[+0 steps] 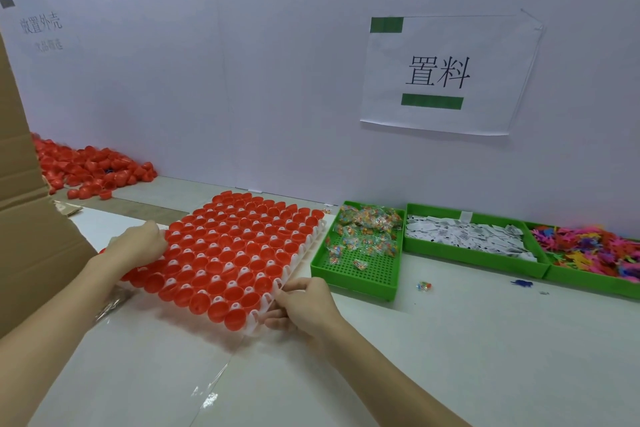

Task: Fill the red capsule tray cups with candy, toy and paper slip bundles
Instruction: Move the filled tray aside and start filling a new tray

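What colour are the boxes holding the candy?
Bright green bins, seen in the head view.

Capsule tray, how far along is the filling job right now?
Done: the tray sits loaded with red cups, all looking empty. In hand: the left hand and right hand grip its edges, seemingly positioning it. Left: all filling; the candy, paper slips and toys lie in their green bins.

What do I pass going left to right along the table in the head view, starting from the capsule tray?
red capsule tray → green candy bin → green bin of paper slips → green bin of colourful toys
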Motion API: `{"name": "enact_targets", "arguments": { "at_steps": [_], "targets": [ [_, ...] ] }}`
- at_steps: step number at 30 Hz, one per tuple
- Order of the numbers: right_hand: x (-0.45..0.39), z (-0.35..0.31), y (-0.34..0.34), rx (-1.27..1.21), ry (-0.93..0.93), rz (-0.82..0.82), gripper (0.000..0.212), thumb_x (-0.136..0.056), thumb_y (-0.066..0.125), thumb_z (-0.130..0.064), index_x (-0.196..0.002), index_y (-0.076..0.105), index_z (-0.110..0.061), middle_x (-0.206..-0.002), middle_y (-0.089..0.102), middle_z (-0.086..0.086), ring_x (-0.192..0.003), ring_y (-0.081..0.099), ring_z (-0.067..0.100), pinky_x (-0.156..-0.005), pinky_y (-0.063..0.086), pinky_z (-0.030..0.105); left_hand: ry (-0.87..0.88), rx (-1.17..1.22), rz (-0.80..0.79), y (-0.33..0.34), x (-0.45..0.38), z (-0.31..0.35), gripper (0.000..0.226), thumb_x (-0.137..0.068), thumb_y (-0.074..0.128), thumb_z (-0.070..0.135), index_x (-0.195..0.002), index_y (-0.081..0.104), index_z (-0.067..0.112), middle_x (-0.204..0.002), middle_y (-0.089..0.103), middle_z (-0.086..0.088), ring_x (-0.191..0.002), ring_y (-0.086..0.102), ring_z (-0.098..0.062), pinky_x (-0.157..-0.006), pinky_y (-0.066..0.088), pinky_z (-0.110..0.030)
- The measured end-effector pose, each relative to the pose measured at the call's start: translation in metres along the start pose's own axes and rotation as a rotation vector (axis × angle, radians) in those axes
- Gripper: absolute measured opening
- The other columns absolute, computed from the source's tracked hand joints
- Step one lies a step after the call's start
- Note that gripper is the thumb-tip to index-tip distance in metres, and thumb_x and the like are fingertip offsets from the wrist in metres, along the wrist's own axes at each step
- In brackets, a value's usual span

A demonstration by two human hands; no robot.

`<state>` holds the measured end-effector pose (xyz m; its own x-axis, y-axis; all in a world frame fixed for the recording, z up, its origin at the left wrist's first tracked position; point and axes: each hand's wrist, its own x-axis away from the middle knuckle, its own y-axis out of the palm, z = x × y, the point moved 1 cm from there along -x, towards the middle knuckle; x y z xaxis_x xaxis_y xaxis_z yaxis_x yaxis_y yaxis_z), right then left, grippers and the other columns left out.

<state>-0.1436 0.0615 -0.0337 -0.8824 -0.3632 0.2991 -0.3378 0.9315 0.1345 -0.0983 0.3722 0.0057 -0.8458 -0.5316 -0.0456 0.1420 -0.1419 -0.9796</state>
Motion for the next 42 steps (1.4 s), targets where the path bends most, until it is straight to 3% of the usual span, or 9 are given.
{"name": "enact_targets", "arguments": {
  "at_steps": [5,10,14,20,23,27,31,38,42],
  "targets": [
    [-0.003,-0.001,-0.001,0.044,-0.018,-0.013,0.018,-0.102,0.056,-0.005,-0.093,0.066,0.007,-0.076,0.073,0.017,-0.070,0.076,0.026,-0.072,0.064,0.032,0.040,0.095,0.012,0.007,-0.003,-0.007,0.027,-0.105,0.040,0.009,-0.110,0.062,-0.005,-0.115,0.066,-0.025,-0.104,0.060,-0.038,-0.085,0.044,-0.039],
    [-0.004,-0.007,-0.002,0.151,-0.065,-0.026,0.026,-0.103,0.058,-0.012,-0.084,0.066,0.004,-0.079,0.072,0.021,-0.059,0.072,0.018,-0.062,0.058,0.022,0.026,0.186,0.011,0.005,-0.005,-0.008,0.026,-0.103,0.041,0.004,-0.100,0.063,-0.008,-0.104,0.065,-0.025,-0.100,0.059,-0.039,-0.083,0.044,-0.039],
    [-0.006,-0.010,-0.002,0.199,-0.116,-0.005,0.036,-0.104,0.057,-0.014,-0.070,0.061,-0.003,-0.079,0.070,0.023,-0.062,0.071,0.021,-0.069,0.060,0.025,0.028,0.237,0.022,0.006,-0.008,-0.009,0.029,-0.101,0.040,-0.001,-0.079,0.058,-0.006,-0.089,0.064,-0.027,-0.091,0.060,-0.041,-0.074,0.041,-0.038],
    [-0.008,-0.015,-0.002,0.215,-0.164,-0.003,0.030,-0.103,0.058,-0.014,-0.077,0.062,0.000,-0.072,0.070,0.018,-0.065,0.071,0.025,-0.070,0.062,0.029,0.024,0.269,0.053,0.004,-0.011,-0.015,0.035,-0.101,0.040,-0.001,-0.068,0.053,-0.003,-0.075,0.061,-0.022,-0.079,0.057,-0.037,-0.069,0.039,-0.038],
    [-0.008,-0.019,-0.005,0.208,-0.189,0.003,0.027,-0.103,0.058,-0.013,-0.081,0.064,0.003,-0.071,0.069,0.017,-0.068,0.071,0.027,-0.077,0.063,0.034,0.028,0.280,0.060,-0.002,-0.008,-0.013,0.032,-0.102,0.041,0.001,-0.079,0.062,-0.008,-0.085,0.065,-0.025,-0.086,0.060,-0.039,-0.075,0.042,-0.039],
    [-0.002,-0.027,-0.020,0.124,-0.165,-0.025,0.028,-0.104,0.056,-0.011,-0.096,0.066,0.015,-0.076,0.070,0.019,-0.064,0.070,0.020,-0.066,0.061,0.026,0.090,0.279,0.089,-0.017,-0.001,0.007,0.031,-0.104,0.042,0.003,-0.092,0.067,-0.012,-0.096,0.068,-0.029,-0.092,0.062,-0.043,-0.082,0.046,-0.044],
    [0.010,-0.032,-0.048,0.118,-0.174,-0.016,0.025,-0.103,0.057,-0.011,-0.094,0.067,0.010,-0.074,0.071,0.016,-0.065,0.070,0.018,-0.064,0.058,0.023,0.127,0.255,0.098,-0.022,0.010,0.035,0.025,-0.102,0.042,0.002,-0.098,0.064,-0.008,-0.103,0.067,-0.030,-0.099,0.062,-0.043,-0.085,0.048,-0.046],
    [0.037,-0.042,-0.091,0.124,-0.192,0.007,0.019,-0.102,0.054,-0.003,-0.095,0.066,0.010,-0.075,0.068,0.017,-0.065,0.068,0.016,-0.066,0.057,0.023,0.168,0.212,0.092,-0.024,0.037,0.081,0.021,-0.098,0.044,-0.003,-0.098,0.065,-0.007,-0.100,0.066,-0.027,-0.098,0.060,-0.040,-0.081,0.044,-0.042],
    [0.059,-0.042,-0.114,0.141,-0.185,0.036,0.023,-0.101,0.055,-0.002,-0.098,0.065,0.019,-0.079,0.069,0.019,-0.064,0.068,0.014,-0.066,0.056,0.022,0.191,0.211,0.076,-0.027,0.059,0.103,0.024,-0.099,0.043,-0.002,-0.093,0.065,-0.007,-0.096,0.068,-0.025,-0.090,0.059,-0.036,-0.073,0.041,-0.037]
  ]
}}
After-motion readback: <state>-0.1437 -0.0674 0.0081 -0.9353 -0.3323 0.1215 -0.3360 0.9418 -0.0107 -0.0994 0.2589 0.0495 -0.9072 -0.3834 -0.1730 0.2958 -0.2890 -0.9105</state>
